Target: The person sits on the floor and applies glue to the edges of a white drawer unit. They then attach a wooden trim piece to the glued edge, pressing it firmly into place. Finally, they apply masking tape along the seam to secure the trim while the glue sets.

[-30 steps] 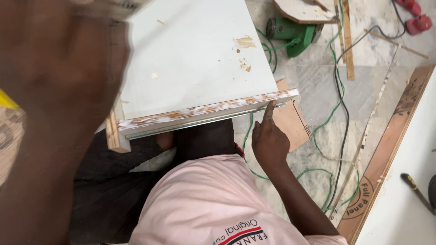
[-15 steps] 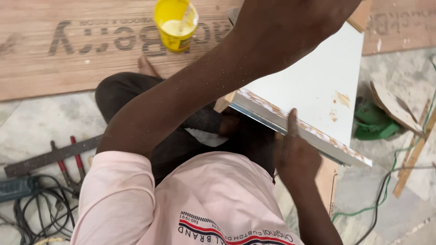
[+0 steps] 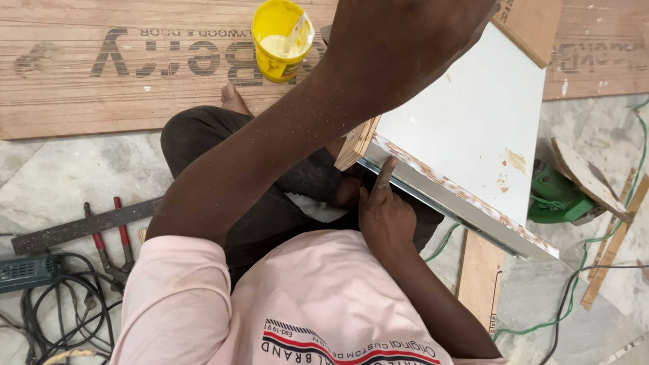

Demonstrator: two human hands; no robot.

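The white laminated board (image 3: pixel 473 128) rests tilted across the person's lap, its raw glue-smeared edge running from centre toward 4 o'clock. The right hand (image 3: pixel 384 215) presses an extended forefinger on that edge near its 9 o'clock end, the other fingers curled, gripping nothing. The left hand (image 3: pixel 412 34) reaches over the board's top at 12 o'clock; whether it grips cannot be told. A round yellow tub (image 3: pixel 280 39) with a dark label stands on a brown plywood sheet (image 3: pixel 101 74) bearing large dark lettering.
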